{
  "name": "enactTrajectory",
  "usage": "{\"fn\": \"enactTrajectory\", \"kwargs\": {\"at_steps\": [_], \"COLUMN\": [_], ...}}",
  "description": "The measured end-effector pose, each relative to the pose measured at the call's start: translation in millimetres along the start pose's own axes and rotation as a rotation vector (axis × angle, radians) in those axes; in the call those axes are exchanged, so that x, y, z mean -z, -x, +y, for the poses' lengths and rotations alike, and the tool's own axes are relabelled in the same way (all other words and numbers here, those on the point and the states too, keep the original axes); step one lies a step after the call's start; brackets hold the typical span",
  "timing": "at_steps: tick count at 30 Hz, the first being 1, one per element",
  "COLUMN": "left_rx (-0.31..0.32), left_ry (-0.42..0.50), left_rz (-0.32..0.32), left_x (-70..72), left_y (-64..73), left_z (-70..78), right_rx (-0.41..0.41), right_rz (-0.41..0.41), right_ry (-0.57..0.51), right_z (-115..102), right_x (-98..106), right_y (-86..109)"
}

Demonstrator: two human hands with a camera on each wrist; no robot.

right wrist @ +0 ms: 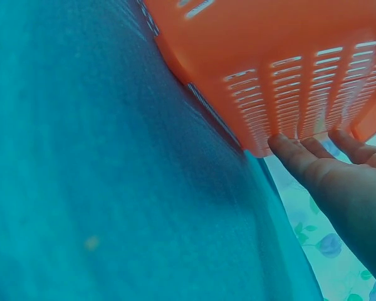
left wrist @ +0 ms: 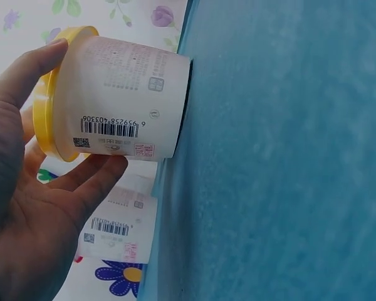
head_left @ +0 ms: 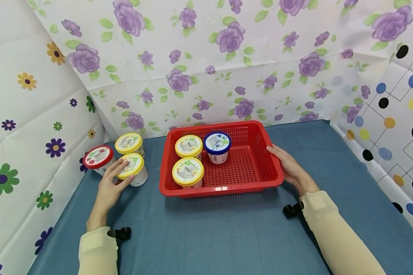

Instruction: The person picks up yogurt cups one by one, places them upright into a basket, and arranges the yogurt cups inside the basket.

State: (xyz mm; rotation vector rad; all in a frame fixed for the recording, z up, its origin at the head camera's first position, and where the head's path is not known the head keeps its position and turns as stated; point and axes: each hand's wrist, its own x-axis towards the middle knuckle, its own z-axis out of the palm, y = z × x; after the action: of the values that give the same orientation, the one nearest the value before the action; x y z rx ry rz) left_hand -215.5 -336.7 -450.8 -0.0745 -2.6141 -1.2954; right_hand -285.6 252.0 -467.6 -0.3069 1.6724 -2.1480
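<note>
In the head view my left hand (head_left: 111, 187) is at a paper tub with a yellow lid (head_left: 132, 167). Its thumb and fingers spread round the lid edge, and the left wrist view shows the tub (left wrist: 122, 100) upright on the cloth, barcode side visible. My right hand (head_left: 292, 168) holds the right end of a red plastic basket (head_left: 220, 190), fingers against its slotted outer wall (right wrist: 288, 94). Inside the basket stand a blue-lidded tub (head_left: 217, 147) and two yellow-lidded tubs, one at the back (head_left: 188, 146) and one in front (head_left: 187, 172), all towards the left.
Left of the basket, another yellow-lidded tub (head_left: 129, 143) stands behind the gripped one, with a red-lidded tub (head_left: 99, 157) beside them near the left wall. Blue cloth (head_left: 206, 236) covers the table. Flowered sheets (head_left: 199, 49) enclose the back and left; a dotted sheet (head_left: 392, 145) hangs right.
</note>
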Motion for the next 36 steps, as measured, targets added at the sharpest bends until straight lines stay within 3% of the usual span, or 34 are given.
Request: {"fn": "enactTrajectory", "kwargs": {"at_steps": [10,20,36], "left_rx": [0.006,0.021,0.043], "left_ry": [0.05,0.034,0.003], "left_rz": [0.008,0.05,0.09], "left_x": [-2.6,-3.0,10.1], "left_y": [-1.5,0.9,3.4], "left_z": [3.0,4.8,22.2], "right_rx": [0.007,0.014,0.01], "right_rz": [0.002,-0.014,-0.014], "right_ry": [0.005,-0.014,-0.015], "right_z": [0,2,0], "right_x": [1,1,2], "right_y": [1.8,1.5,0.9]}}
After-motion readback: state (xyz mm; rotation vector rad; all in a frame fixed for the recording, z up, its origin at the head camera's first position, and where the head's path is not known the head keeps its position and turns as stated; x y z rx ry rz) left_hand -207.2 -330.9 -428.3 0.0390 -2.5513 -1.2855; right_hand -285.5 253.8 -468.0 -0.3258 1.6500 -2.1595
